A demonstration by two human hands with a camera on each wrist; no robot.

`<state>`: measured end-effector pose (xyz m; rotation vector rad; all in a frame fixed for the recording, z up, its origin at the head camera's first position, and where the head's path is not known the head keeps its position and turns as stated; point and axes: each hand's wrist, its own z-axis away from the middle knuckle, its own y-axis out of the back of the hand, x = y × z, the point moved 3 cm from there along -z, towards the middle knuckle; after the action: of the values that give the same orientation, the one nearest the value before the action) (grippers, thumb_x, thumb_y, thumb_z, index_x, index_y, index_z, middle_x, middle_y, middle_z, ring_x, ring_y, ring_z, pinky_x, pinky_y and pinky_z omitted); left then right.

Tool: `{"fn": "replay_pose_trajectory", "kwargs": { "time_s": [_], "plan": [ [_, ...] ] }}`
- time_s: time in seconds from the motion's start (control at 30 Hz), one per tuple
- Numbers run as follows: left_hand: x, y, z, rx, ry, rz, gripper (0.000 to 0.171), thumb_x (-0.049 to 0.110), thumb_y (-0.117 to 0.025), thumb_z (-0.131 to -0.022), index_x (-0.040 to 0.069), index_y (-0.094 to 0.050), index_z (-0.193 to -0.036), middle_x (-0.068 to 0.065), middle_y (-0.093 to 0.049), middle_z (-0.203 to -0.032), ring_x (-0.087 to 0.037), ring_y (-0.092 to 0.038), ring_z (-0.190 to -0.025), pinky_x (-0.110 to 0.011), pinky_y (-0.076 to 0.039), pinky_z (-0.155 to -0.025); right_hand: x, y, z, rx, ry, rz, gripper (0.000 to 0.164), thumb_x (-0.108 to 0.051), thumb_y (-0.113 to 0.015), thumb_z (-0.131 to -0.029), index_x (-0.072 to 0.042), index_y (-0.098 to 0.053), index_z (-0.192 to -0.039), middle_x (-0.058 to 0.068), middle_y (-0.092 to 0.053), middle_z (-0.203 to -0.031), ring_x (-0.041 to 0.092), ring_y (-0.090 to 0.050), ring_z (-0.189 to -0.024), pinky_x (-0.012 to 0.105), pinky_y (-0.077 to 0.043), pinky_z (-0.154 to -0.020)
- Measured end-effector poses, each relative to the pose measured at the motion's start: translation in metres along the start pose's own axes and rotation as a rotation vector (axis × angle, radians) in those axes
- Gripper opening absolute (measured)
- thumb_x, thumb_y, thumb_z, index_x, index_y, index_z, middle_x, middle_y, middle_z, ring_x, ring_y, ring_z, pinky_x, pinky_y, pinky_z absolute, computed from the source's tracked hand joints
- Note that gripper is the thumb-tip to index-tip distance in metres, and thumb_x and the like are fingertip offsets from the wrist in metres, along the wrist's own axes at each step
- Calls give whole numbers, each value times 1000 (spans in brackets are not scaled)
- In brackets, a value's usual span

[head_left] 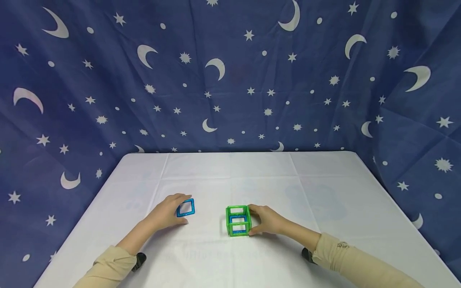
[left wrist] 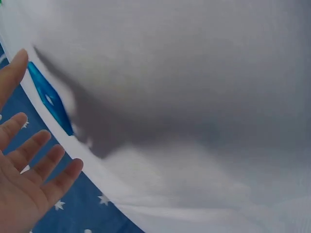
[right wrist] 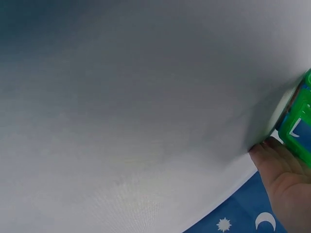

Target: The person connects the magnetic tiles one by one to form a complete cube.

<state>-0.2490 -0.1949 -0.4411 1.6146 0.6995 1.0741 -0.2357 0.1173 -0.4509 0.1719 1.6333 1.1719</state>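
Note:
A blue square magnetic tile (head_left: 193, 207) with an open middle lies on the left part of the table. My left hand (head_left: 167, 212) is around its left side, fingers at the far edge and thumb at the near edge. In the left wrist view, the fingers of my left hand (left wrist: 29, 170) are spread and apart from the blue tile (left wrist: 50, 98); the thumb is close to one corner. My right hand (head_left: 268, 220) holds a cube of green magnetic tiles (head_left: 238, 224) at its right side, between thumb and fingers. Blue tile frames show inside the cube. The right wrist view cuts off the cube (right wrist: 296, 141).
A white cloth covers the table (head_left: 230, 172). Behind it hangs a dark blue curtain (head_left: 237, 72) printed with moons and stars. Dark wrist straps (head_left: 139, 262) show at the sleeve cuffs.

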Motion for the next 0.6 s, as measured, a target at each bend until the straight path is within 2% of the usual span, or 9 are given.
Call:
{"fn": "replay_pose_trajectory", "kwargs": {
  "time_s": [0.17, 0.33, 0.47, 0.6],
  "plan": [
    [-9, -3, -3, 13, 12, 23, 77, 27, -83, -70, 0, -50, -133, -24, -52, -130, -44, -47, -121, -55, -42, -98, -1, 1, -2, -8, 3, 4, 69, -14, -84, -68, 7, -50, -125, 20, -59, -126, 35, -54, -121, 46, -39, -104],
    [-14, -3, -10, -17, 43, 28, 75, 30, -84, -68, -3, -54, -128, -24, -54, -126, -44, -48, -117, -54, -43, -97, -2, 4, -4, -4, 9, 3, 69, -14, -84, -68, 7, -51, -125, 19, -59, -126, 34, -53, -122, 46, -39, -104],
    [-16, -4, -13, -46, 75, 36, 67, 31, -84, -67, -4, -61, -120, -19, -58, -118, -36, -53, -108, -49, -47, -91, 0, 1, -3, -8, 6, 1, 70, -14, -84, -68, 8, -51, -126, 20, -59, -126, 35, -53, -122, 46, -39, -104],
    [-15, -5, -15, -38, 79, 27, 61, 31, -85, -66, -2, -66, -113, -13, -60, -110, -28, -55, -98, -43, -49, -84, 1, -1, -2, -11, 2, 2, 70, -14, -83, -69, 8, -50, -126, 20, -59, -127, 35, -53, -122, 47, -39, -104]
  ]
}}
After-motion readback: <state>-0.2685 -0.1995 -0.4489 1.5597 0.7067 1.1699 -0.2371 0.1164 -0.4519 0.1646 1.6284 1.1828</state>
